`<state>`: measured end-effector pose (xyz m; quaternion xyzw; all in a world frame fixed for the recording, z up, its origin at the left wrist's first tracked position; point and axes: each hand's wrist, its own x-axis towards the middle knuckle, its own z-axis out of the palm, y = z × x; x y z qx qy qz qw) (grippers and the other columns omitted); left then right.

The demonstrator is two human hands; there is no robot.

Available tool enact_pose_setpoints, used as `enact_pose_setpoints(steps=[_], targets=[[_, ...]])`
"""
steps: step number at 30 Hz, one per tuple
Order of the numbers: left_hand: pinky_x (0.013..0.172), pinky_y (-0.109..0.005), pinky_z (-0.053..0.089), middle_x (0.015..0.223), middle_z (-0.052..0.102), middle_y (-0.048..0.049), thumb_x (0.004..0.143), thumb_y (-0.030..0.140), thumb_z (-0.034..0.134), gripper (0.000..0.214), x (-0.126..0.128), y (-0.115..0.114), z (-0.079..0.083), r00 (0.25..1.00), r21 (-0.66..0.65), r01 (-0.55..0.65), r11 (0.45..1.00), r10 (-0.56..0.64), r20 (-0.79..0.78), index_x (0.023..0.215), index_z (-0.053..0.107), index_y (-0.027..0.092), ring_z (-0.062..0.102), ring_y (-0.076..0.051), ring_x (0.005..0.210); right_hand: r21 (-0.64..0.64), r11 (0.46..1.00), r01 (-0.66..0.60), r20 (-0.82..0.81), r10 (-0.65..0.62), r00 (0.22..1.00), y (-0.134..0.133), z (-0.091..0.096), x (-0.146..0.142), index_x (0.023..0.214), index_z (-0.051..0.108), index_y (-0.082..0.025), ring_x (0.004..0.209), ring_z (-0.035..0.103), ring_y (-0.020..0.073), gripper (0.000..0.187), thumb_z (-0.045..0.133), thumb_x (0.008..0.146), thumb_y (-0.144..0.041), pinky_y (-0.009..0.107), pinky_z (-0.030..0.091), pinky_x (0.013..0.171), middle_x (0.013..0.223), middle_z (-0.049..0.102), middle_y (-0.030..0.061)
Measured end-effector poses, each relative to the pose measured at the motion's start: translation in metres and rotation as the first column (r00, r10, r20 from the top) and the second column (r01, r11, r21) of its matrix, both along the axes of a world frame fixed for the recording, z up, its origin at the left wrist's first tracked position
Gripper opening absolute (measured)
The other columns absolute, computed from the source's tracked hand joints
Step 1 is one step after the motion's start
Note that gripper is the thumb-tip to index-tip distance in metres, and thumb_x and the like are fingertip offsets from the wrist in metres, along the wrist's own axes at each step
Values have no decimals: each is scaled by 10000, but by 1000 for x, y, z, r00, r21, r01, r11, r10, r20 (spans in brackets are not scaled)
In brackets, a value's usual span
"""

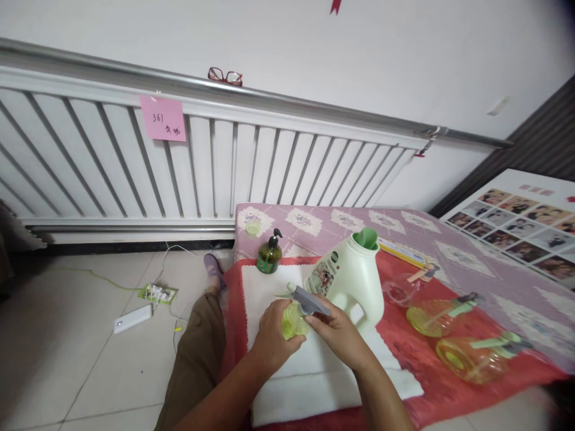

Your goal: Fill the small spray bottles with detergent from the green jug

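Observation:
My left hand [272,329] is wrapped round a small see-through yellow-green spray bottle [293,321], held above a white cloth [278,389]. At the bottle's top, my right hand [335,335] grips the grey trigger spray head [311,299]; whether it is fully seated on the neck I cannot tell. Just behind my hands stands a large pale green jug [345,269] with a green spout and no cap on it. A dark green pump bottle [269,257] is upright at the cloth's far left corner. Farther back lies a small yellow-green cap-like piece [253,228].
On the red cloth [399,341] to the right lie an orange spray bottle [471,359], a yellow one [431,317] and a pinkish one [401,290]. A photo board [516,179] leans beyond. Left, a power strip [158,293] and a white device [133,319] lie on the floor.

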<state>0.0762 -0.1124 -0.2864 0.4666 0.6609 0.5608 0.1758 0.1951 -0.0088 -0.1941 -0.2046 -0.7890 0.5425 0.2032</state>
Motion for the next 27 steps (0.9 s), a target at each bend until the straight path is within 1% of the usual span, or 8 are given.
enact_pose_setpoints(steps=[3, 8, 13, 16, 20, 23, 25, 27], targets=[[1047, -473, 371, 1267, 537, -83, 622, 156, 710, 701, 0, 0, 1, 1000, -2, 4, 1000, -4, -9, 1259, 423, 218, 495, -278, 1196, -20, 1000, 17, 9, -17, 1000, 1, 2, -2, 1136, 655, -271, 1010, 633, 219, 314, 647, 837, -367, 379, 516, 917, 1081, 669, 47], [1048, -488, 369, 1268, 533, -84, 620, 153, 710, 705, 0, -1, 2, 1000, -15, -7, 1000, 6, -3, 1260, 425, 231, 494, -286, 1198, 22, 1000, 18, 27, -19, 999, 1, 5, -4, 1088, 675, -262, 985, 635, 231, 291, 639, 831, -393, 380, 537, 872, 1040, 657, 46], [1049, -478, 372, 1264, 538, -75, 619, 149, 710, 700, -1, -1, 4, 1000, -21, 15, 1000, -15, 15, 1256, 435, 235, 496, -281, 1197, 50, 997, 62, -19, -61, 998, 0, -1, -3, 1072, 684, -267, 952, 636, 225, 293, 661, 813, -403, 364, 537, 847, 999, 655, 42], [1044, -463, 379, 1258, 547, -75, 606, 130, 710, 693, -2, -1, 6, 999, -31, 29, 999, -27, 43, 1240, 450, 232, 505, -275, 1187, 22, 997, 77, -41, -76, 996, -1, -6, -1, 1095, 675, -275, 972, 635, 229, 309, 664, 813, -403, 376, 524, 870, 1033, 668, 45], [1042, -454, 384, 1253, 558, -73, 601, 122, 712, 681, -4, -1, 9, 995, -34, 50, 998, -47, 85, 1225, 461, 229, 513, -271, 1181, -59, 996, 68, -54, -72, 996, -4, -9, -1, 1143, 654, -281, 993, 640, 225, 354, 671, 810, -399, 381, 507, 896, 1105, 687, 41], [1039, -450, 390, 1266, 562, -71, 610, 131, 711, 680, -6, -2, 11, 991, -45, 67, 997, -61, 118, 1233, 459, 234, 516, -271, 1185, -97, 993, 71, -44, -75, 996, -4, -10, -2, 1158, 643, -270, 976, 648, 221, 369, 666, 813, -400, 388, 498, 908, 1088, 702, 39], [1039, -451, 390, 1271, 563, -71, 615, 137, 709, 683, -7, -3, 11, 992, -45, 72, 996, -67, 110, 1241, 456, 233, 519, -271, 1184, -101, 992, 69, -45, -74, 996, -4, -10, -3, 1155, 640, -261, 976, 645, 218, 363, 660, 816, -391, 388, 489, 920, 1061, 706, 35], [1045, -453, 383, 1277, 561, -73, 619, 144, 709, 686, -7, -3, 11, 994, -38, 71, 997, -68, 87, 1250, 453, 227, 518, -271, 1188, -78, 995, 58, -38, -61, 997, -4, -7, -4, 1140, 643, -253, 967, 640, 213, 347, 658, 816, -376, 372, 492, 903, 1030, 703, 31]])
